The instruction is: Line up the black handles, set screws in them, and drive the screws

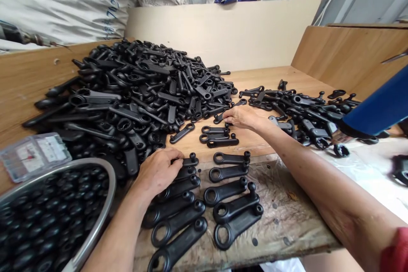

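Observation:
My left hand [161, 170] is closed over the ring end of a black crank handle [190, 161], at the top of a left column of similar handles; its palm hides part of that handle. Farther forward, the fingers of my right hand [240, 117] pinch another crank handle [218, 118] near the foot of the big pile. Beside the left column runs a second column of crank handles [228, 193], each with a ring at one end and a small peg at the other. A few more handles [216, 136] lie just below my right hand.
A large heap of black handles [153, 80] fills the back left, a smaller heap [306, 110] the right. At lower left stands a metal-rimmed bowl [110, 182] of round black knobs beside a clear plastic case [35, 155]. A blue cylinder [379, 102] juts in from the right.

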The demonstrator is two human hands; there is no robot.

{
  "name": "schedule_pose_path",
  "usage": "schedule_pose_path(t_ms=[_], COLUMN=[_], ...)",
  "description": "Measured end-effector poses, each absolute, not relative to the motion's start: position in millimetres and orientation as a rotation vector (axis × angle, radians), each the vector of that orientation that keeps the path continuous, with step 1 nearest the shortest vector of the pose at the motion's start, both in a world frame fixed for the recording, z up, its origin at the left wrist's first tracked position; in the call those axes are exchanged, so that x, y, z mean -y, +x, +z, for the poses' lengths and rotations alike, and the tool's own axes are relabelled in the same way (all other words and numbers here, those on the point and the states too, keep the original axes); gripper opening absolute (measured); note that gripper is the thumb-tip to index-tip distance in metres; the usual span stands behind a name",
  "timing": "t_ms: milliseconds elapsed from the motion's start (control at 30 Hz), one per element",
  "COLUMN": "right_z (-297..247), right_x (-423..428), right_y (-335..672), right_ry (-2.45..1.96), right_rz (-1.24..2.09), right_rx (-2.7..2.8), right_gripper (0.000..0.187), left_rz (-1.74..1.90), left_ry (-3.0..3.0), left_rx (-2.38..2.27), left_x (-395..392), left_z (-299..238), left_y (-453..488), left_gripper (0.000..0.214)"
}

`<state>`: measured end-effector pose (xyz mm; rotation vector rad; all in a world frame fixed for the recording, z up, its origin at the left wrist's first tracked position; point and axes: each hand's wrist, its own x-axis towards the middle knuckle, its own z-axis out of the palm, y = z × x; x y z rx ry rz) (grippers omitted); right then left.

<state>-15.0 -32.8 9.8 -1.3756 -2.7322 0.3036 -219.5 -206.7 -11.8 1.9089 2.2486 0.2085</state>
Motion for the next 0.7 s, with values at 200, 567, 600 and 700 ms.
schedule_pose_path(t_ms=[200,567,600,700], right_z=[25,87,82,58], right_x=[37,203,215,235], right_y=[-2,86,95,107], right_ry=[-1.53,-1.053,-0.991,-0.724], right_rz=[0.091,0.574,0.672,0.789], right_rx=[2.61,2.593,2.634,2.754], right_gripper=[0.028,0.024,0.024,0.025], left_rz=[0.329,0.879,0.881,0.685], left_ry=[1.944,2.485,2.558,2.715], left_rx=[-2.338,-2.028,-1.962,-1.813], left_x=[207,262,270,283], left_z=[-17,18,21,20], left_y=[-221,-174,-165,-142], left_gripper=[0.025,0.033,0.033,0.03])
